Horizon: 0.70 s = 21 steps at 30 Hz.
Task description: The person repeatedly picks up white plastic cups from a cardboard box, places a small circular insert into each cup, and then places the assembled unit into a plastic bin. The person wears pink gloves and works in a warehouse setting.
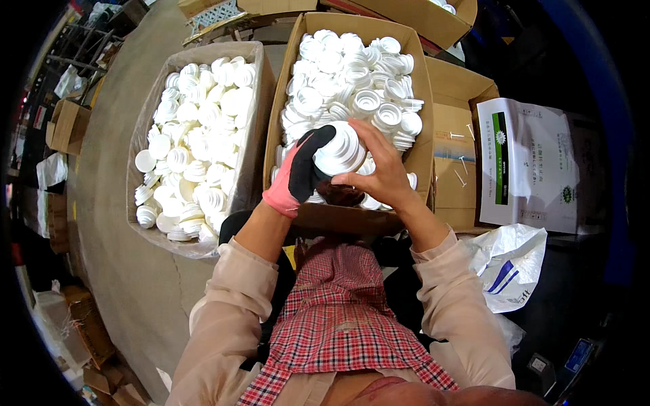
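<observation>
A white plastic part point(338, 152), round with stepped rings, is between my two hands over the near side of a cardboard box point(352, 219). My left hand point(295, 174), in a pink and black glove, is wrapped round its left side. With bare fingers curved, my right hand point(384, 169) grips the same part from the right. Similar white ringed parts point(352, 68) fill the box beneath. A dark brown thing point(342, 195) lies just below my hands; its kind is unclear. What is under the held part is hidden.
A lined box point(250, 51) of similar white parts stands at the left. To the right, an open carton point(450, 193) holds a few thin white pieces, beside a white printed carton sheet point(542, 162). A crumpled white bag point(511, 264) lies nearer. Another box point(413, 20) stands behind.
</observation>
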{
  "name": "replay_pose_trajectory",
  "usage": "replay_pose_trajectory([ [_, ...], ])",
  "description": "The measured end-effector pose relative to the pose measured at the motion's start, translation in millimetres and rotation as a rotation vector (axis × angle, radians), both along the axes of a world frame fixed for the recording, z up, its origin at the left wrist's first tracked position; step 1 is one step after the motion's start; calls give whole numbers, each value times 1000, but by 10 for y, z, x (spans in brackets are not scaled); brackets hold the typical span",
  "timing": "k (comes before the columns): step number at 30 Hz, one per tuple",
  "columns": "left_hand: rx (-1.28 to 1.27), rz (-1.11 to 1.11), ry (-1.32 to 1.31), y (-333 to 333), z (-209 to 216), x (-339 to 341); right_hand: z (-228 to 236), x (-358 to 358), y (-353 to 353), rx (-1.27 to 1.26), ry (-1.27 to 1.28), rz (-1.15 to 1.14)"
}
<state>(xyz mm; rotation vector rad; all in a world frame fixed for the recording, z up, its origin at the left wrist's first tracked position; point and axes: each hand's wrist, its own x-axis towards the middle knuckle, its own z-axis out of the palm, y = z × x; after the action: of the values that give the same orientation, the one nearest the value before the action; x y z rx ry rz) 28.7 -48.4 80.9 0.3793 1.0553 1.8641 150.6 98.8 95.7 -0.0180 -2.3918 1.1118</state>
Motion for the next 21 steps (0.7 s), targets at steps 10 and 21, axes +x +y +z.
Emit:
replay_pose_trajectory([
  [10,83,-77,-272,-30,-127,145,-70,-35,-58,32,-92,8],
  [21,600,946,-553,-728,-316,-856,-394,-64,238,-341,-332,-113],
])
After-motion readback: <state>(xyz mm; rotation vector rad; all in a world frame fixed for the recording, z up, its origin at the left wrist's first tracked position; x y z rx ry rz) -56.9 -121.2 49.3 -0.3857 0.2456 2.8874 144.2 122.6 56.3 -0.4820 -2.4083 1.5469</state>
